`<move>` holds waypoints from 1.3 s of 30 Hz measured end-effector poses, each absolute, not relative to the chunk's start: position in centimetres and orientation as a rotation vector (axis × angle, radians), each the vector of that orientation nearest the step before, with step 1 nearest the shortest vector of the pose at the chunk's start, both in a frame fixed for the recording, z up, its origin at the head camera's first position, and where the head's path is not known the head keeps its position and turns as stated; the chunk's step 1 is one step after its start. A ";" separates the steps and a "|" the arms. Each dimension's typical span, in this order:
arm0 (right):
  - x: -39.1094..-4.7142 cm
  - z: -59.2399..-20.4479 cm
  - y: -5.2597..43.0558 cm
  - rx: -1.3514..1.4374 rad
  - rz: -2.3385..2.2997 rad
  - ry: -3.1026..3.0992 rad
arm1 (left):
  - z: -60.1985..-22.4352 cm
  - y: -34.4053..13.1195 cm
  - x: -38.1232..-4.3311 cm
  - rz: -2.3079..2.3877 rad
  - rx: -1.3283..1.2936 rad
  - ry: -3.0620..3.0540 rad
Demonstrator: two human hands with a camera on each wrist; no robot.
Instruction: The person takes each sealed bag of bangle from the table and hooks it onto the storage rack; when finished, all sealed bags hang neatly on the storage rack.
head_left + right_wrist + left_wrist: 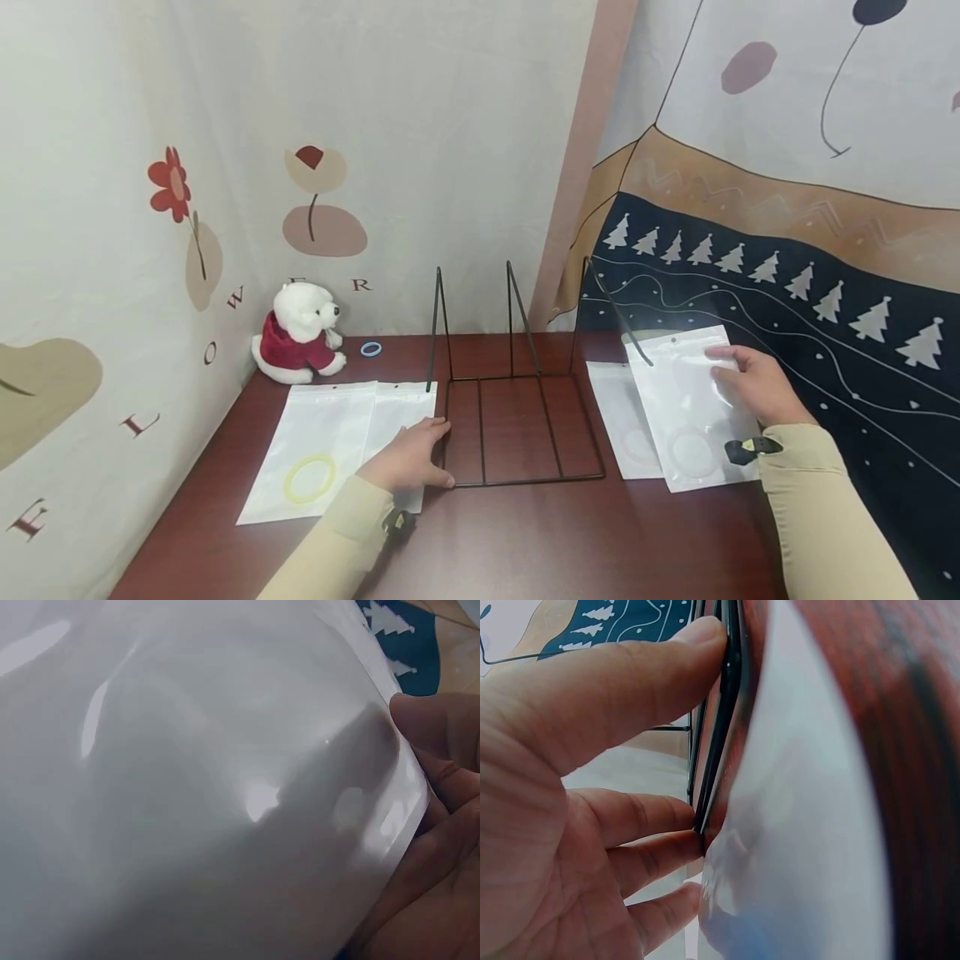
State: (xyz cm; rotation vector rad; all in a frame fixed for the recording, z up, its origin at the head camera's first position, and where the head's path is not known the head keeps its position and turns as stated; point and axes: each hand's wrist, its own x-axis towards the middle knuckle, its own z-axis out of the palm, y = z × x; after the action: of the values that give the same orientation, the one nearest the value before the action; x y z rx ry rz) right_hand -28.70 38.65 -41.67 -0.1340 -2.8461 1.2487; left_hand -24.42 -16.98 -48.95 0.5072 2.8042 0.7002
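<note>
A black wire rack [517, 482] with upright triangular dividers stands on the table. My left hand [408, 454] touches its left side, thumb near the front corner; in the left wrist view the fingers [649, 817] reach the black rod fairly straight. My right hand [757, 387] pinches a white-and-clear zip bag [678, 392] by its upper right edge. A faint pale ring shows inside this bag, and a divider rod crosses its upper left corner. In the right wrist view the bag [172, 787] fills most of the picture, the thumb at its edge.
Another bag [611, 396] lies partly under the held one. Left of the rack are a bag with a yellow ring [288, 433] and a second bag [397, 404], partly behind my left hand. A white plush bear [296, 333] and a blue ring [371, 349] sit at the back left.
</note>
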 end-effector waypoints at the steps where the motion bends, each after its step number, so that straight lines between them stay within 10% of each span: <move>1: -28.7 -41.5 38.5 -0.128 1.246 -2.840 | -49.0 -17.0 -24.4 0.699 0.506 2.804; 39: -24.0 -36.2 33.9 0.296 1.354 -2.684 | -48.8 -17.0 -24.4 0.701 0.520 2.804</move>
State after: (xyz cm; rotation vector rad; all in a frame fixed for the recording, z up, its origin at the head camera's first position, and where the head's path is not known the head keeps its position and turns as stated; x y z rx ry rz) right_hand -23.98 33.88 -36.21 0.2957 -2.6837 1.3544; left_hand -24.41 -16.99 -48.84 0.5204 2.8037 0.7012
